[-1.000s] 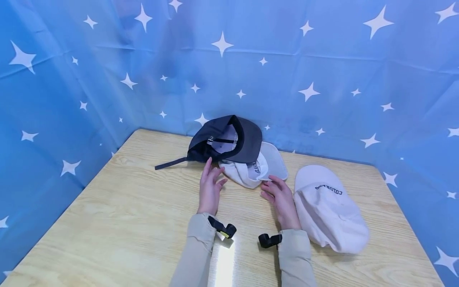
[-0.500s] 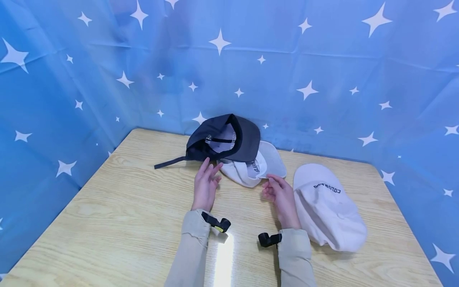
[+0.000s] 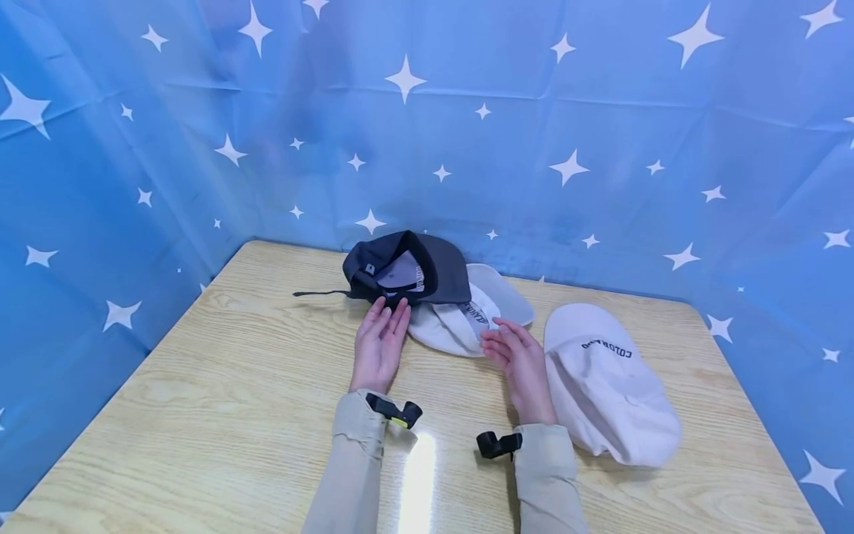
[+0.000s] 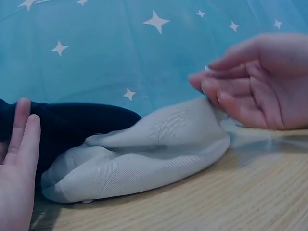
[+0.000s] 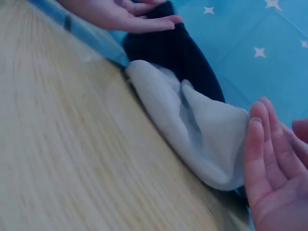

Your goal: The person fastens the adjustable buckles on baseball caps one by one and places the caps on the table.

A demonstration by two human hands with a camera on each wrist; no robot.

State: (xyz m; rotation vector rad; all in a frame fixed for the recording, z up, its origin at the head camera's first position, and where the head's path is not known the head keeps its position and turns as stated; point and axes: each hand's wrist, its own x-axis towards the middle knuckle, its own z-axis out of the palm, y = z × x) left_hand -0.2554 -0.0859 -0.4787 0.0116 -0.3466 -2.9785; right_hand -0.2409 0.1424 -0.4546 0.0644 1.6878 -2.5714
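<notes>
Dark cap (image 3: 437,267) sits at back of counter (image 3: 220,400), partly on pale grey cap (image 3: 485,300). L hand (image 3: 378,350): fingers straight, tips at dark cap's near rim, no grip; R hand (image 3: 523,363): fingers loosely extended by grey cap, not clamped, contact unclear. Both prob. light, grippy cloth w/ floppy crowns, stiffer brims, nothing fragile; best hold = brim edge, since crown'd likely crumple

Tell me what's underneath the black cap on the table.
The black cap overlaps a pale cap; that one's brim, dark lettering and near side show in the head view. The rest is covered, so I can't tell whether anything else lies underneath.
</notes>
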